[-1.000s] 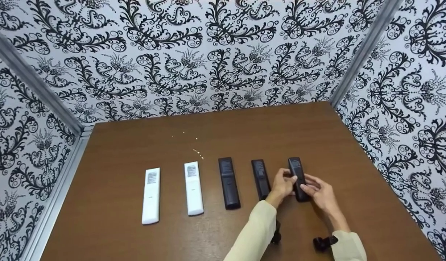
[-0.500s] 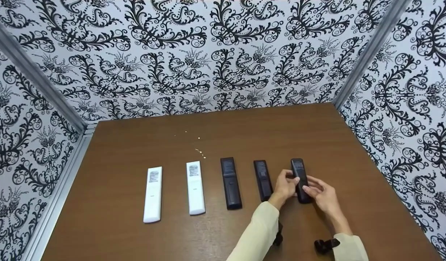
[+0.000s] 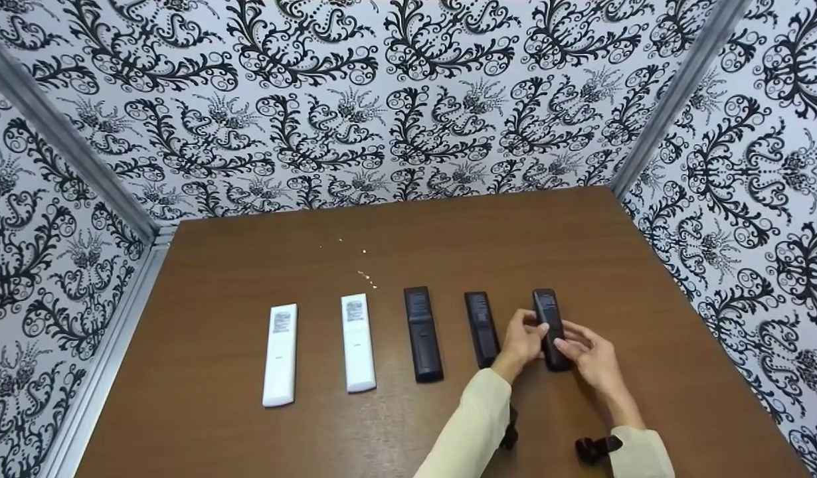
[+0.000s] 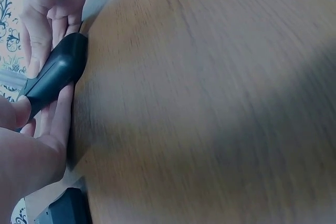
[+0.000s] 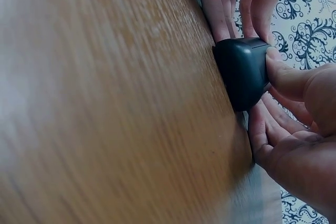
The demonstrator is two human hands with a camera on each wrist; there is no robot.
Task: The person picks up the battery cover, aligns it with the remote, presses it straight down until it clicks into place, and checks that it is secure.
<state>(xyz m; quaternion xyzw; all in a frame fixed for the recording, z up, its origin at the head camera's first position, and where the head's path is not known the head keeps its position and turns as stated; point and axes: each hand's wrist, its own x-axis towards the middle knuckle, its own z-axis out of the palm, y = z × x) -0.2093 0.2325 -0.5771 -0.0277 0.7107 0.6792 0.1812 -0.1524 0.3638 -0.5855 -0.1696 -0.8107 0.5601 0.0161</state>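
A black remote control (image 3: 550, 332) lies back side up at the right end of a row, a label near its far end. My left hand (image 3: 523, 340) grips its left edge, thumb on top. From the other side my right hand (image 3: 591, 358) holds it, the thumb pressing its upper face. Both wrist views show the remote's rounded near end (image 4: 65, 61) close on the wooden table, fingers along its sides (image 5: 244, 74). Just left of my left hand lies a smaller black remote (image 3: 481, 328), its near end beside my wrist.
Further left in the row lie a longer black remote (image 3: 423, 335) and two white remotes (image 3: 359, 345), (image 3: 279, 355), all label side up. Small pale flecks (image 3: 365, 275) dot the brown table (image 3: 448, 245). Patterned walls (image 3: 315, 99) with metal corner posts (image 3: 674, 99) enclose the back and sides.
The whole scene shifts slightly right in the head view between the first two frames. Both hands keep their hold on the rightmost remote, which stays in place.
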